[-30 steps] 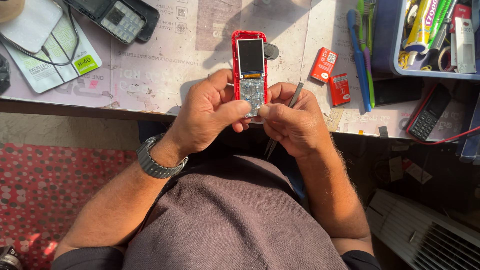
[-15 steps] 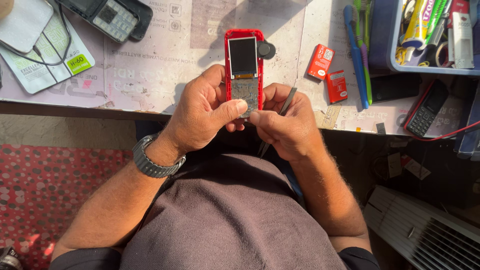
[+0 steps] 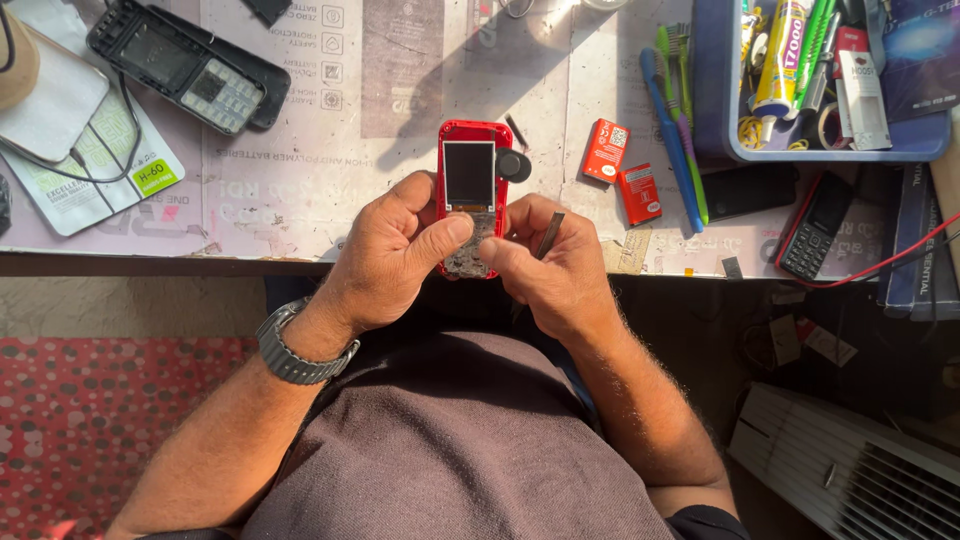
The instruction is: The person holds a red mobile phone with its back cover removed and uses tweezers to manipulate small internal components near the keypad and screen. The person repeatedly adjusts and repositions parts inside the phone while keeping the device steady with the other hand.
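Hands meet over the desk (image 3: 300,215) edge on a red phone (image 3: 468,190): the left hand (image 3: 390,255) is curled around its lower left side with the thumb pressed on the keypad area, and the right hand (image 3: 555,270) pinches the lower right corner while a dark tool (image 3: 549,235) is tucked between its fingers. Nearby on the desk lie a black phone (image 3: 185,65) at upper left, two red boxes (image 3: 620,165), toothbrushes (image 3: 675,120) and a blue tray (image 3: 820,150) of supplies at right.
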A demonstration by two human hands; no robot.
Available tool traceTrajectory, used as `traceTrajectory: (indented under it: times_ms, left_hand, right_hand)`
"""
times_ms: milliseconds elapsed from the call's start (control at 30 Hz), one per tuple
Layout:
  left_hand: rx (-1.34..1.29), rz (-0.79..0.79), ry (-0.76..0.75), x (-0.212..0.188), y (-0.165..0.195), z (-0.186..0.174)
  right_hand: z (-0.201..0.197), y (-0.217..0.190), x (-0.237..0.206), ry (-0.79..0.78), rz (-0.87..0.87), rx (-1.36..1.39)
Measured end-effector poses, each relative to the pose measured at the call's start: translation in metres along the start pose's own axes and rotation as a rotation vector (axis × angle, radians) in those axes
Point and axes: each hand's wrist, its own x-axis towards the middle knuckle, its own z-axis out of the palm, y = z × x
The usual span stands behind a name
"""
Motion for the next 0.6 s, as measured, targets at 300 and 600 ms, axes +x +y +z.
traceTrajectory:
  times_ms: [300,600]
  left_hand:
    - [0.229,0.0,0.034,-0.0025,-0.0053,0.007]
    - [0.176,0.018,0.019,-0.0003,-0.0036,0.0091]
  right_hand:
    - [-0.0041,0.0031,0.005,0.053,-0.031,0.036]
    - [-0.0101,0.0061,0.0071,-0.029,-0.014,0.174]
